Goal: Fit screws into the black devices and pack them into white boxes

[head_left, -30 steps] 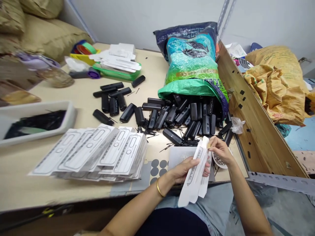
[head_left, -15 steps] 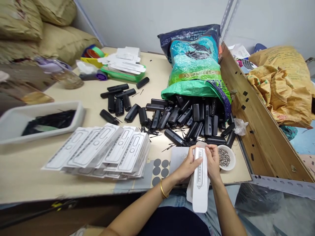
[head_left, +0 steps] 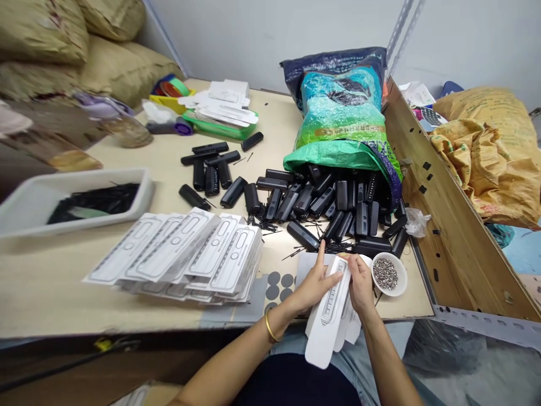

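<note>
Between my two hands is a white printed cardboard box (head_left: 327,318), partly unfolded, with loose flaps hanging over my lap. My left hand (head_left: 315,285) holds its left side, thumb on the printed face and index finger stretched out past the top. At the upper right edge, my right hand (head_left: 360,282) pinches the card between thumb and fingers. Just right of that hand stands a white bowl (head_left: 403,280) of small metal screws. Beyond my hands lies a pile of black plastic cases (head_left: 302,200) with thin black sticks among them.
Stacked flat printed boxes (head_left: 171,248) lie left of my hands. A white tray (head_left: 147,194) with black pieces is farther left. Behind the pile, a colourful plastic bag (head_left: 342,110) spills cases. A wooden board (head_left: 460,225) borders the right side; a green tray (head_left: 249,132) holds white cards.
The box has tilted, its lower end swinging left, and its flaps have spread apart. My left index finger has stretched out. The whole view has shifted slightly.
</note>
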`<state>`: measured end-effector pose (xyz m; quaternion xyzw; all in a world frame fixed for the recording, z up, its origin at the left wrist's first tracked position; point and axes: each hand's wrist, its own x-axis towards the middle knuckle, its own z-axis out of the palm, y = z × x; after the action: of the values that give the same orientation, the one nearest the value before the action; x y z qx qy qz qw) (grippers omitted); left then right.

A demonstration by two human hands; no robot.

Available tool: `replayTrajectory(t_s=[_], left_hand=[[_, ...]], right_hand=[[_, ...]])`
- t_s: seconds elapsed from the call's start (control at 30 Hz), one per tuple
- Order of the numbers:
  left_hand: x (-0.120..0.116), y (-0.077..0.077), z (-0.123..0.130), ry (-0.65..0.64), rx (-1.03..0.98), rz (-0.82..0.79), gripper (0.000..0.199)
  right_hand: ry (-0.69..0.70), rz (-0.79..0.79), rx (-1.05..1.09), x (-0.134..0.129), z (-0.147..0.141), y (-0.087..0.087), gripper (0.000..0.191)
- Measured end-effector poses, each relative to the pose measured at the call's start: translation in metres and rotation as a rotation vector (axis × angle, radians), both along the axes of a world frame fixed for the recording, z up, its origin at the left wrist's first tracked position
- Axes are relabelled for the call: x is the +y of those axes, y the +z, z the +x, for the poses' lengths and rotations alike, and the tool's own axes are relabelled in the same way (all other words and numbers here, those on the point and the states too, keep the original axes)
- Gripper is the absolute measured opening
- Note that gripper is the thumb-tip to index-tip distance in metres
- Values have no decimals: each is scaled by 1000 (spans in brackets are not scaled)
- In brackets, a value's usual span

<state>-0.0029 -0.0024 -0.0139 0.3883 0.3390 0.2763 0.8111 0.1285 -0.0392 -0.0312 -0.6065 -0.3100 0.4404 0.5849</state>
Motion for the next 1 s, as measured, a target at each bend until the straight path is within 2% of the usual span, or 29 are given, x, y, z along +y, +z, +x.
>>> replayTrajectory(t_s=[0.07, 0.13, 0.2, 0.27, 0.33, 0.4, 0.43, 0.5, 0.57, 0.6, 0.67, 0.7, 0.77, 0.87, 0.93, 1.0], left_hand=[[2, -1, -3, 57, -4, -3, 87], [4, 0, -7, 93, 15, 85, 71], [2, 0, -14, 15, 30, 273, 60], [-4, 0, -22, -59, 79, 542, 58], [-11, 1, -31, 31, 213, 812, 57], [-14, 4, -41, 233, 374, 974, 52], [-13, 6, -46, 306, 431, 999, 51], [-8, 12, -55, 354, 503, 928, 50], [1, 16, -62, 322, 611, 745, 50], [5, 16, -64, 305, 689, 658, 50], [13, 12, -69, 279, 862, 549, 53], [16, 9, -71, 260, 936, 532, 54], [20, 1, -76, 212, 1045, 531, 55], [23, -8, -80, 137, 1159, 578, 51], [24, -9, -79, 76, 1222, 692, 50], [25, -9, -75, -12, 1249, 868, 52]], right_hand=[[32, -21, -45, -9, -2, -2, 25], [-13, -25, -59, -11, -1, -5, 27], [-136, -31, 11, -6, 0, -9, 29], [-210, -52, 118, 4, -5, -12, 29], [-143, -78, 186, 16, -16, -13, 29], [43, -81, 148, 28, -31, -14, 28], [139, -62, 66, 35, -38, -14, 28], [259, 1, -225, 51, -51, -18, 23], [275, 56, -587, 69, -58, -24, 13], [278, 61, -740, 78, -60, -28, 14], [319, 40, -926, 93, -56, -33, 25], [341, 29, -951, 99, -50, -33, 28], [343, 27, -868, 103, -30, -25, 30], [371, -4, -561, 96, 12, 5, 36], [598, -124, -491, 86, 35, 31, 36], [851, -176, -597, 79, 44, 52, 30]])
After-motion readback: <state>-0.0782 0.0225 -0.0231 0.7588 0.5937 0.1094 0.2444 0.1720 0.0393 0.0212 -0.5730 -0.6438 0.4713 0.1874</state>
